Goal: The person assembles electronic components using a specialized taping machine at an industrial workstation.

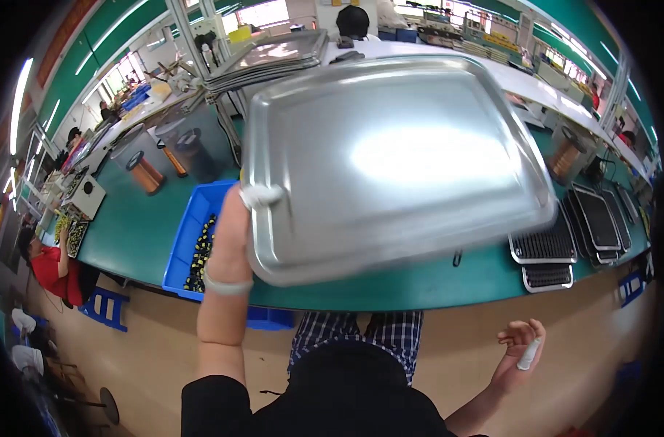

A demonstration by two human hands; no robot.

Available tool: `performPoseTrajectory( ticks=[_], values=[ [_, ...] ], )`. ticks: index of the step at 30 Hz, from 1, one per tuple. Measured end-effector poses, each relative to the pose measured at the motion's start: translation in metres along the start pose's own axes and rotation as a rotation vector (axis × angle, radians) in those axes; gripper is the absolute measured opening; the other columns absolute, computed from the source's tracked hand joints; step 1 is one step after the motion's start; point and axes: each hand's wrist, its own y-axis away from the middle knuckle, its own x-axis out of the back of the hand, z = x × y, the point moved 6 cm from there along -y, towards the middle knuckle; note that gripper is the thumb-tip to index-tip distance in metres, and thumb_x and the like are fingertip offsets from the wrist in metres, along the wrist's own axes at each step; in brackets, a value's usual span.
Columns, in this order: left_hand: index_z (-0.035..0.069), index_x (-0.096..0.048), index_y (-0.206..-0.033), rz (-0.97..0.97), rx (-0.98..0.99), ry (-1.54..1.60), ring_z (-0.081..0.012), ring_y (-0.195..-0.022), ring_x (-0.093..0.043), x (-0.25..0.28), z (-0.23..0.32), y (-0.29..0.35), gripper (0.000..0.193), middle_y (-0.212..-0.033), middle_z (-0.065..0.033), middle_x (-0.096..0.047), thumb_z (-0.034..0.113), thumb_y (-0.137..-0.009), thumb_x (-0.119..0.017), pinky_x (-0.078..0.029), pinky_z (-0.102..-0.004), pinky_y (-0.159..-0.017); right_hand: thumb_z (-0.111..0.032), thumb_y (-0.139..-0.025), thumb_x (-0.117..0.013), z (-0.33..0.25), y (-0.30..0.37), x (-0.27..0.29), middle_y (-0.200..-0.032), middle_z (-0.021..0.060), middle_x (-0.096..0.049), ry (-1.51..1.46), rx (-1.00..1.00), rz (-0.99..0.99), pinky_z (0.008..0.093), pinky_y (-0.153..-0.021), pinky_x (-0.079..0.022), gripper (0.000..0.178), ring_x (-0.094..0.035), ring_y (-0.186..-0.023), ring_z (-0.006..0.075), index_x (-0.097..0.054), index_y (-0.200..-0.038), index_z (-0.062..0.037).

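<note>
A shiny metal tray (310, 146) is raised above the green table, filling the middle of the view. My left hand (243, 207) grips its left edge, with a white-covered thumb on the upper face and the other fingers hidden behind it. The tray looks bare on the side I see, and its lower rim is a little blurred. Off to the right, beyond the table's near edge, my right hand (520, 346) hangs in the air. Its fingers are loosely bent and apart, holding nothing; one wears a white cover.
A blue bin (177, 255) of small black-and-yellow parts stands left of the tray. Copper wire spools (146, 175) stand farther left. Black trays with metal rims (543, 240) lie at right. More metal trays (273, 54) are stacked at the back. A person in red (49, 269) sits far left.
</note>
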Motion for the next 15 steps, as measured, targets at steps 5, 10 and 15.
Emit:
performPoseTrajectory(
  ticks=[5, 10, 15],
  values=[
    [-0.002, -0.062, -0.094, 0.236, -0.228, 0.051, -0.0231, -0.082, -0.065, 0.044, 0.062, -0.062, 0.022, -0.088, -0.0116, -0.065, 0.008, -0.076, -0.054, -0.053, -0.033, -0.078, -0.025, -0.099, -0.044, 0.018, -0.021, -0.022, -0.094, 0.0116, -0.062, 0.0, -0.054, -0.027, 0.0282, -0.068, -0.047, 0.029, -0.06, -0.076, 0.0185, -0.053, -0.116, -0.0038],
    [0.002, -0.059, -0.086, 0.394, -0.376, 0.15, -0.0217, -0.079, -0.063, 0.112, 0.108, -0.153, 0.016, -0.083, -0.0072, -0.063, -0.003, -0.071, -0.055, -0.054, -0.032, -0.07, -0.02, -0.099, -0.045, 0.036, -0.042, -0.028, -0.091, 0.0105, -0.062, 0.014, -0.113, 0.015, 0.0271, -0.068, -0.048, 0.023, -0.059, -0.075, 0.0171, -0.056, -0.109, -0.0023],
    [0.005, -0.058, -0.085, 0.544, -0.444, 0.289, -0.0179, -0.072, -0.06, 0.104, 0.116, -0.207, 0.014, -0.08, -0.0047, -0.059, -0.004, -0.074, -0.056, -0.052, -0.0326, -0.06, -0.021, -0.1, -0.044, 0.058, -0.058, -0.014, -0.089, 0.0099, -0.061, 0.009, -0.208, 0.113, 0.0255, -0.067, -0.049, 0.024, -0.059, -0.072, 0.0154, -0.056, -0.106, -0.0009]
  ],
)
